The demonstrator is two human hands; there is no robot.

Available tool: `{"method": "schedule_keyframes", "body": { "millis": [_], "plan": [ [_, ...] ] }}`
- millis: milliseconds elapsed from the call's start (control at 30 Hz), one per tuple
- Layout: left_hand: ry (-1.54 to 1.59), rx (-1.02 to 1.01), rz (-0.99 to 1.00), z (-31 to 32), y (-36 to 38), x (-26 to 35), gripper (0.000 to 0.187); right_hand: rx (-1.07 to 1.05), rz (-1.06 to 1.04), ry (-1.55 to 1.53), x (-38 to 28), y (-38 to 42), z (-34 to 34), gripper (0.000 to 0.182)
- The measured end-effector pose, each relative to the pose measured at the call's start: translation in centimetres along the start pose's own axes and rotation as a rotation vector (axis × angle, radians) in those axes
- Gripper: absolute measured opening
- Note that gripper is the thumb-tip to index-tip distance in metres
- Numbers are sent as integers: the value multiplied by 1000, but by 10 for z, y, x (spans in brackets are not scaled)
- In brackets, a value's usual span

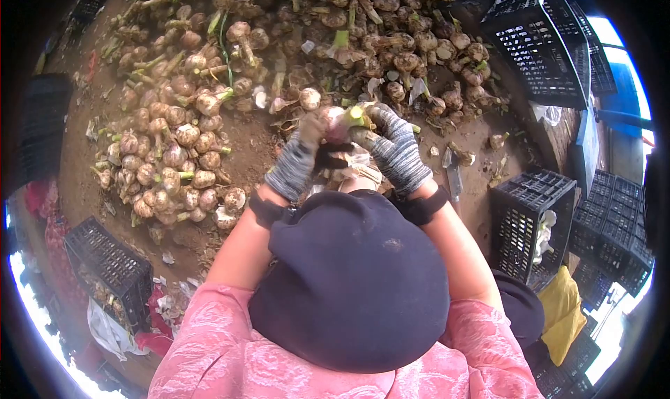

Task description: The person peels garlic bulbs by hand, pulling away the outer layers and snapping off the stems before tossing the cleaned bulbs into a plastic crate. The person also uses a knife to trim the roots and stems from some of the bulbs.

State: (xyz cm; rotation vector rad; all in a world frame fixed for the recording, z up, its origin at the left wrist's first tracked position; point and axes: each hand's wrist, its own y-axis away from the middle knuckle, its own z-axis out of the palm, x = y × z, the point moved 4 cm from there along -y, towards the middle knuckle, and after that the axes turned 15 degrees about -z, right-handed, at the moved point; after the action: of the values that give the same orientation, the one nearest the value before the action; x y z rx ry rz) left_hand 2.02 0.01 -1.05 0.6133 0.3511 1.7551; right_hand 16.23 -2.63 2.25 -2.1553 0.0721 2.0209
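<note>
A garlic bulb (336, 125) with a short green cut stem (356, 113) is held up in front of me between both gloved hands. My left hand (296, 155), in a grey knit glove, closes on the bulb's left side, its fingers slightly blurred. On the other side, my right hand (392, 146) in a matching glove has its fingers curled at the stem end. Just below the bulb is a dark shape that I cannot make out. A loose garlic bulb (309, 98) lies on the soil just beyond my left fingers.
Trimmed-looking garlic (174, 155) is heaped on the left. Stemmed garlic (391, 43) spreads across the far side. A flat blade-like tool (453, 179) lies right of my arm. Black crates stand at right (534, 217), upper right (537, 50) and lower left (112, 263).
</note>
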Motion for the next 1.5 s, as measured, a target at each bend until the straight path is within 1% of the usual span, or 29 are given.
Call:
{"method": "schedule_keyframes", "body": {
  "millis": [67,100,133,200,233,333,400,467,500,533,567,600,633,667,700,733,800,900,967,1033,1067,1133,1200,1233,1267,1333,1400,1467,1500],
  "plan": [
    [-541,313,318,-2,5,7,69,21,109,37,14,6,-2,31],
    [-829,378,545,-2,7,12,61,-43,149,-16,16,7,-1,30],
    [-829,379,545,-14,-1,10,61,-44,148,-17,15,8,-2,30],
    [-372,205,473,-14,-6,13,50,36,313,-249,12,12,-1,29],
    [-327,237,232,-21,6,6,41,18,338,-326,6,11,1,29],
    [-260,233,279,-32,-4,9,41,-72,361,-326,19,16,0,30],
    [-249,254,267,-17,4,12,44,-71,349,-318,18,17,1,30],
    [-719,344,429,-9,10,18,48,-68,338,-314,13,17,3,30],
    [-743,323,439,-11,9,18,49,-83,348,-375,6,16,5,30],
    [-745,321,437,-12,11,18,49,-98,356,-435,2,16,7,31],
    [-581,239,372,-10,13,15,49,10,391,-624,6,18,8,27],
    [-416,159,306,-10,14,13,50,11,392,-622,20,20,3,27],
    [-362,210,210,-70,-15,2,47,-42,268,-469,37,21,-9,25],
    [-361,211,211,-59,-6,4,47,-93,143,-316,43,20,-15,24],
    [-267,154,207,-33,9,9,46,39,232,-596,6,13,-5,20],
    [-173,97,203,-12,19,13,44,38,232,-596,8,14,-7,20],
    [-168,94,245,-6,22,16,43,217,420,-1028,13,17,-5,21],
    [-119,-17,166,-10,14,8,47,140,463,-1177,15,17,-5,21],
    [-79,-34,219,-5,7,-1,66,116,483,-1249,19,16,-5,23],
    [-136,-59,204,-2,12,1,67,511,516,-1244,31,14,-12,24],
    [-196,-83,190,0,14,3,69,460,469,-1249,28,8,-15,20],
    [-223,-104,186,-6,15,9,64,343,419,-917,23,7,-20,15],
    [-270,-143,160,-6,18,14,56,104,523,-277,21,12,-21,17],
    [-438,67,123,-12,18,17,58,-11,478,-46,28,13,-20,21],
    [-439,63,123,-12,15,17,58,-267,179,593,19,0,-12,28],
    [-875,257,482,-11,18,28,64,-660,268,1153,9,5,-13,36],
    [-870,304,476,-12,21,25,66,-654,322,1158,-4,2,-7,38],
    [-862,346,506,-15,17,23,65,-323,-60,893,-27,-2,-2,34],
    [-832,332,509,-15,14,22,63,-259,-144,792,-33,-3,3,34]
  ]
}}
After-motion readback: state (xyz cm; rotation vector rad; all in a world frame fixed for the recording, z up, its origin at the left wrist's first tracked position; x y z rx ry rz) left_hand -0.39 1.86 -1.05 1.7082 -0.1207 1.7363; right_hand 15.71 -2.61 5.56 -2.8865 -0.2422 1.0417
